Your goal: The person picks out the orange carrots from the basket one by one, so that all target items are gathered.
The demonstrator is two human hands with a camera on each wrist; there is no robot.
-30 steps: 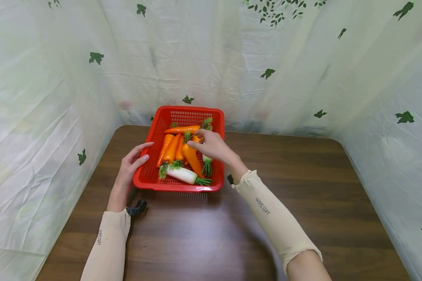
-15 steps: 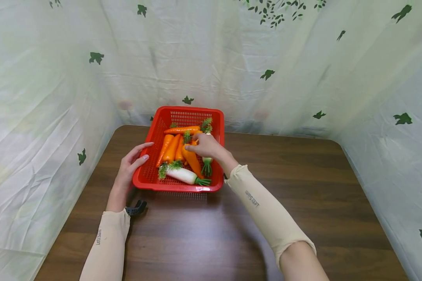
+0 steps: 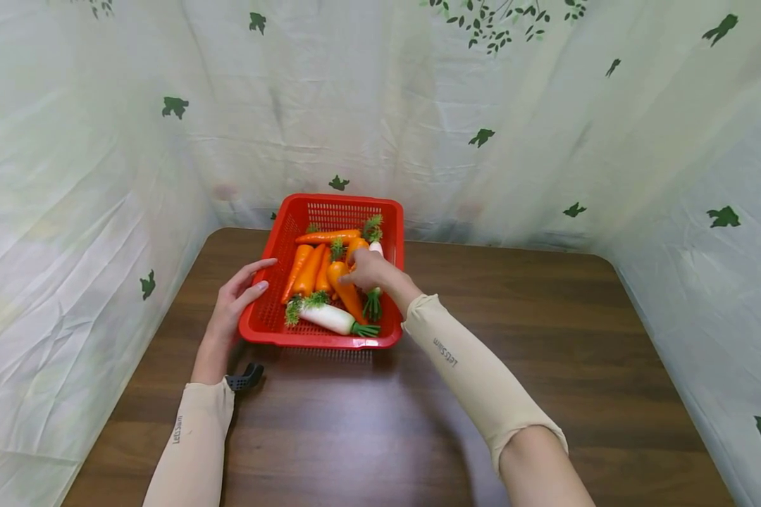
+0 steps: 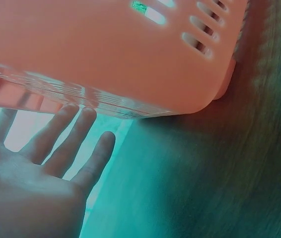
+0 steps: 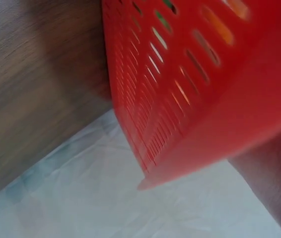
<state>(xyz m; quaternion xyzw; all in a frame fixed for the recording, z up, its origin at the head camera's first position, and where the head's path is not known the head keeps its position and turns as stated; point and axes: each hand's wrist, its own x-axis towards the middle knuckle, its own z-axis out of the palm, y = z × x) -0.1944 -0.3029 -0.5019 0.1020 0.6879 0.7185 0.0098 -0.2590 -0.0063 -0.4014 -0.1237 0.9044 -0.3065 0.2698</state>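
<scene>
A red plastic basket (image 3: 322, 341) holds several orange carrots (image 3: 306, 280) and white radishes (image 3: 327, 317) with green tops. My left hand (image 3: 231, 299) rests at the basket's left rim, with thumb and a finger over the edge. In the left wrist view, its other fingers (image 4: 76, 141) extend along the outer wall. My right hand (image 3: 374, 270) reaches down into the right side of the basket, among a thick carrot (image 3: 345, 289), another carrot (image 3: 356, 248) and a partly covered radish. Its fingertips are mostly hidden, so a grip cannot be made out.
The basket stands toward the back left of a brown wooden table (image 3: 514, 352). A pale curtain (image 3: 418, 105) with green leaf prints surrounds the table's back and sides. A black strap piece (image 3: 245, 377) shows at my left wrist.
My right hand has lowered from above the carrots to deeper among them, its fingers drawing closer together. The left hand and the basket have stayed in place.
</scene>
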